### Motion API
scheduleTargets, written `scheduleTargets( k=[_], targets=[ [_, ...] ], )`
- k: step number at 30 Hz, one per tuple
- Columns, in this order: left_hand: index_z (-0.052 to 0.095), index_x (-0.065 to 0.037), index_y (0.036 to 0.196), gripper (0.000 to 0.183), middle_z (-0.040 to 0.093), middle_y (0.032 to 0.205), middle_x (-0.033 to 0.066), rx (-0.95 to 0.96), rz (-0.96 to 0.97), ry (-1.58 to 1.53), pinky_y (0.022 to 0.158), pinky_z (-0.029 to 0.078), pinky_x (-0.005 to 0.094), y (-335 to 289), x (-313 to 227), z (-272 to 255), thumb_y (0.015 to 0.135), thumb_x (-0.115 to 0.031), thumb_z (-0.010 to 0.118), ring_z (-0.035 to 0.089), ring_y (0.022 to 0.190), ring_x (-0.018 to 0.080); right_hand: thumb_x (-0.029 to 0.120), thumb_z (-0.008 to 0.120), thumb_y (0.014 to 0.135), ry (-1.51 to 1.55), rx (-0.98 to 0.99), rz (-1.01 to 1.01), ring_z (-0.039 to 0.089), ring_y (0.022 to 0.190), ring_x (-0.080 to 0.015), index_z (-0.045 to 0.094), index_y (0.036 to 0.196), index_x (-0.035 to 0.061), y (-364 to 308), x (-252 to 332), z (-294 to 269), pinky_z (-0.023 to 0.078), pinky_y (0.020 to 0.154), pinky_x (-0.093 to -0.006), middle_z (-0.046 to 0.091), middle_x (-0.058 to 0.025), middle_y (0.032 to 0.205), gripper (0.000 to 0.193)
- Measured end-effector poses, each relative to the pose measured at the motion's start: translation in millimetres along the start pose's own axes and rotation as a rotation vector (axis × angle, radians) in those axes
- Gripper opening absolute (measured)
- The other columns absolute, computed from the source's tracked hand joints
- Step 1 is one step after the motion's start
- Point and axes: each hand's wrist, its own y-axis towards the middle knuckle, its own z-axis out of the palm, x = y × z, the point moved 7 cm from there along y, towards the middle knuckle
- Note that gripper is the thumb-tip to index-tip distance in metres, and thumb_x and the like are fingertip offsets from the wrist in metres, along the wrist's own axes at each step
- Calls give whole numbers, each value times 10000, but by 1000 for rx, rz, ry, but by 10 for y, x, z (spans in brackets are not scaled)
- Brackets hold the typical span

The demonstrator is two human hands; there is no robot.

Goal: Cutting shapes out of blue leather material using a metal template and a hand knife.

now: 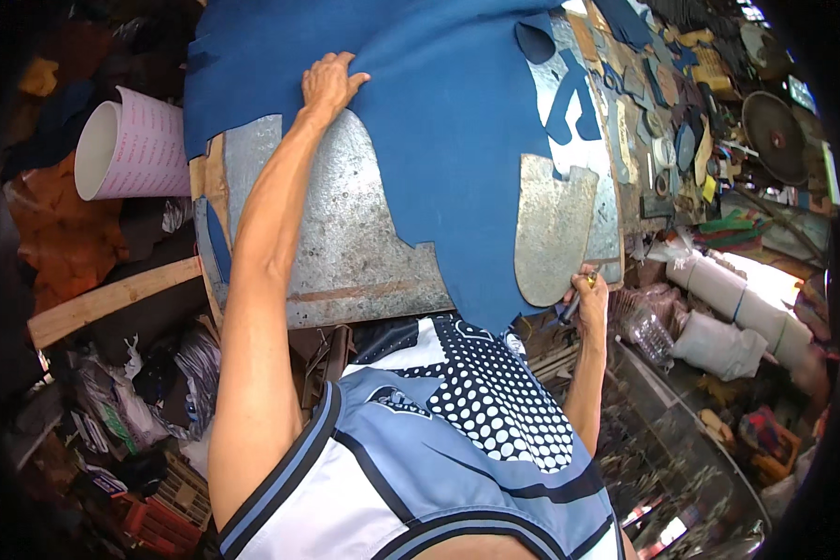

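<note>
A large blue leather sheet [448, 121] covers much of the metal-topped work table [345, 205], and its cut edge curves across the bare metal. My left hand [329, 89] rests on the sheet toward the far left, fingers lying on the leather and thumb apart. At the right, a flat grey pattern piece [553, 233] with a rounded near end lies over the sheet's edge. Just beside that end, my right hand [591, 297] is closed around a slim dark tool [569, 308] with a bit of yellow; its exact kind does not show.
Blue offcuts [574, 98] lie on the table's far right. Many scraps and tools crowd the bench [658, 121] beyond. A rolled white sheet [135, 145] stands left, above a wooden plank [117, 301]. Wrapped rolls [733, 294] and a clear plastic bottle [646, 336] lie right.
</note>
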Motion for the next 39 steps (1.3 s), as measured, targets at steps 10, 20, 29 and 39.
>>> scheduleTargets(
  k=[10,20,29,39],
  targets=[
    [570,-174,1315,504,583,1298,160,-214,-151,284,940,452,542,685,555,-355,854,-316,718,544,1199,393,110,611,909,38,131,39,561,470,-145,513,1082,22,28,150,1300,467,442,-283,576,-57,662,217],
    [421,-51,1461,695,308,1559,225,0,173,352,1173,172,577,-214,-302,195,960,-527,498,241,1452,430,119,618,910,118,147,21,551,484,-140,513,1070,21,43,178,1104,468,444,-275,549,-42,647,215],
    [373,-47,1496,800,241,1590,224,263,271,-13,1211,65,538,-1665,-1689,402,970,-648,334,129,1493,409,80,627,909,207,49,-78,557,539,-135,531,1112,-3,187,278,481,498,505,-286,555,-31,676,240],
    [496,-68,1420,735,307,1571,186,485,734,-510,1204,132,547,-3048,-2780,344,927,-613,481,197,1484,375,77,649,903,479,-55,-227,575,610,-150,523,1147,41,37,666,267,514,593,-319,541,-29,715,277]
  ],
)
